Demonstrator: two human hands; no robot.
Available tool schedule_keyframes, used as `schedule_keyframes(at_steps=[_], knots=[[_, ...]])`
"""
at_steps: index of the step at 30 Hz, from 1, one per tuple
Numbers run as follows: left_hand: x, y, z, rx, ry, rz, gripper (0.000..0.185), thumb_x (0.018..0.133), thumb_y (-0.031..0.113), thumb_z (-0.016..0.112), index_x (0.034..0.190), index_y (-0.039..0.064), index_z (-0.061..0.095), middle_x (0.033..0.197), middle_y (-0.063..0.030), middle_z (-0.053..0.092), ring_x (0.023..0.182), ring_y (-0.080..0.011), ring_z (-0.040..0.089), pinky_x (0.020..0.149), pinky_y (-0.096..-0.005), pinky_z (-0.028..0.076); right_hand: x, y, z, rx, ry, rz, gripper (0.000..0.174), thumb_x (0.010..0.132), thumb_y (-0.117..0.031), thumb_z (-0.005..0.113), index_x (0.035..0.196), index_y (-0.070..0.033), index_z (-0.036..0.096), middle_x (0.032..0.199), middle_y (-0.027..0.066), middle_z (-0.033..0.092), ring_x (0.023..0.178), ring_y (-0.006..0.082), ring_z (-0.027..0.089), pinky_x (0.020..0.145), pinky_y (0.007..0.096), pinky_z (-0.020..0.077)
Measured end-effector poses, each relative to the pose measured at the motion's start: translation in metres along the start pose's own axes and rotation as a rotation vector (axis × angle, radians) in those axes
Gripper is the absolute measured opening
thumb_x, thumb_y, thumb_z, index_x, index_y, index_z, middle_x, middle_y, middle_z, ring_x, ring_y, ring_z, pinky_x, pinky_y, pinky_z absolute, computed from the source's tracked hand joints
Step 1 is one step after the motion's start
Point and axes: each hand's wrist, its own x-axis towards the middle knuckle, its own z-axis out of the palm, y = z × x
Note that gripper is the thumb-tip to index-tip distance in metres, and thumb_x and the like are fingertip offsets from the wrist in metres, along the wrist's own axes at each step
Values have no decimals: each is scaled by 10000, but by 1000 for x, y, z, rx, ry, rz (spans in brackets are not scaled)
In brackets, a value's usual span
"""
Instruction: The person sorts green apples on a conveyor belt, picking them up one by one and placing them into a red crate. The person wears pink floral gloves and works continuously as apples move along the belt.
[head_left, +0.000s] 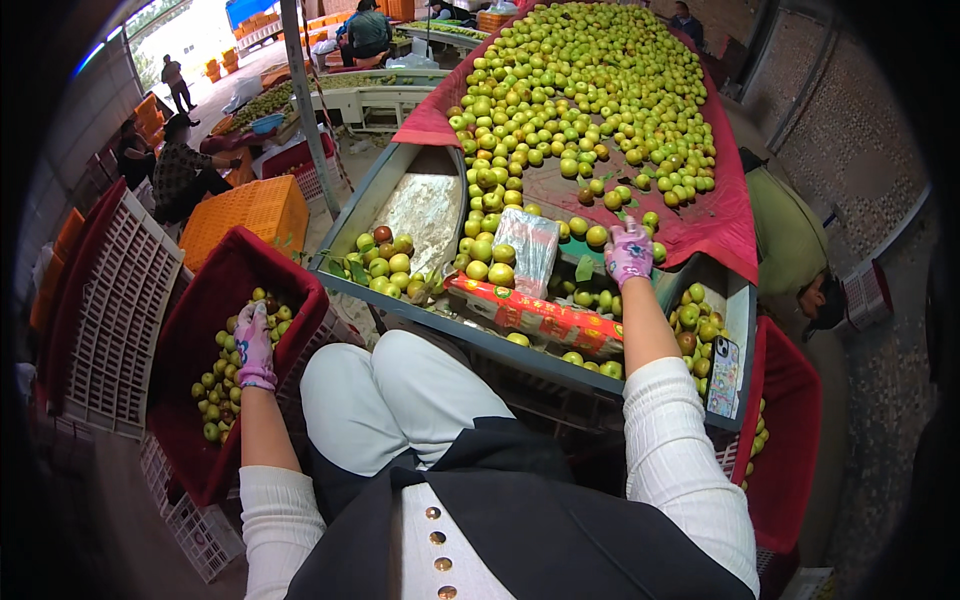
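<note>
Green jujube-like fruits (585, 82) cover a long sorting table lined with red cloth (720, 217). My right hand (630, 253), in a pink patterned glove, reaches to the near end of the table beside a few fruits; whether it grips one cannot be told. My left hand (255, 341), in a matching glove, is down in a red-lined crate (180, 360) at the left, over green and brownish fruits (220, 390); its fingertips are partly hidden. Between the hands lie a clear plastic-wrapped pack (525, 247) and a red printed carton or wrapper (536, 311).
A metal-edged tray (450, 319) crosses in front of my knees, with fruits in its left and right bays. A phone (724, 375) lies at its right end. Another red-lined crate (795, 442) stands right. A person (784, 232) bends at the right; others sit at the left.
</note>
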Motion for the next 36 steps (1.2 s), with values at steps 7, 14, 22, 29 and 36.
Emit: schedule_keyframes(at_steps=[7,14,22,29,36], knots=[[-51,103,56,-13,37,390,191,952,1,529,1102,-6,647,1094,-89,651,996,-164,611,937,-292,473,-7,-13,1,240,40,-259,534,908,-353,617,1393,-161,503,1429,135,508,1308,366,474,1069,514,395],[-141,231,181,18,-489,776,202,880,44,590,1054,35,693,1163,-149,659,1118,-305,611,1004,-391,450,10,3,-4,39,118,-38,340,824,-198,647,1142,-79,670,1305,136,600,1171,328,580,1008,450,451],[-184,273,309,-231,-850,1191,285,796,79,685,1079,91,654,1134,-98,661,1052,-300,648,880,-414,540,0,-9,-1,208,73,-300,447,879,-298,611,1283,-108,592,1271,129,615,1173,315,583,1005,457,442],[-187,231,380,176,-1040,1101,301,803,302,681,1012,91,631,1051,-99,598,1042,-275,582,863,-410,484,8,17,4,38,27,-19,415,839,-247,639,1224,-91,638,1255,170,612,1151,351,590,958,470,476],[-180,222,378,210,-1065,1022,258,802,295,650,970,100,628,985,-91,587,957,-273,580,832,-402,491,86,-106,-28,316,135,-578,499,888,-281,631,1356,-128,548,1458,190,466,1312,417,466,1092,497,399]])
